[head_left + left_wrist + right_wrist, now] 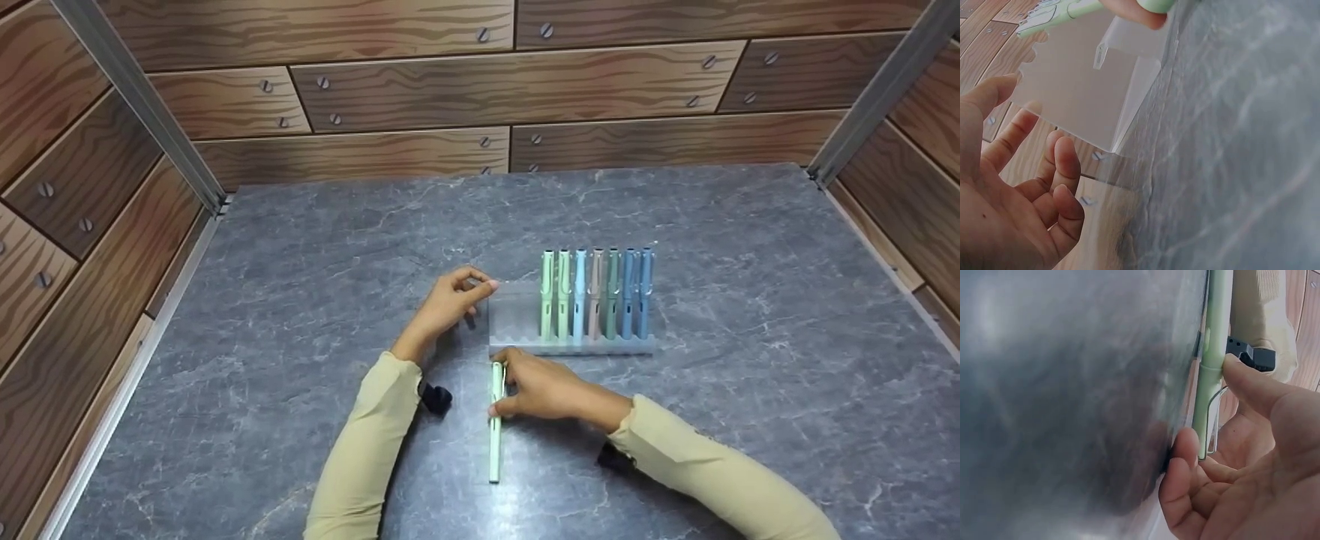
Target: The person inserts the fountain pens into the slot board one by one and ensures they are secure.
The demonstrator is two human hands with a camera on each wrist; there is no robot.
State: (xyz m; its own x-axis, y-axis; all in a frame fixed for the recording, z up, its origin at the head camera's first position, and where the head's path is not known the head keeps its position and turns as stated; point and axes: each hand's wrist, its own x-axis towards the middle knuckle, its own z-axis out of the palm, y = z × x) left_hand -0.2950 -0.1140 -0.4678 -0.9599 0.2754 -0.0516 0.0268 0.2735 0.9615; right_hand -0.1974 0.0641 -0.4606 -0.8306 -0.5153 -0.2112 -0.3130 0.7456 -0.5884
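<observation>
A clear pen stand [514,315] with a scalloped top edge stands on the table, several pens upright in its right part. At its left top corner, my left hand [454,298] pinches the plate [1078,84] between thumb and index finger, the other fingers loosely curled. In front of the stand a light green pen [495,442] points toward me, its clip end near the stand's front lip. The thumb and fingers of my right hand [547,386] grip this pen; in the right wrist view the thumb presses the green barrel [1216,343] just beyond the clip.
The upright pens run from light green [547,296] through light blue [579,292], pinkish [596,292] and dark green to blue [643,296]. A grey marbled table [300,247] lies beneath, with wood-patterned walls [450,90] at the back and sides. Black wrist devices [436,399] hang under both sleeves.
</observation>
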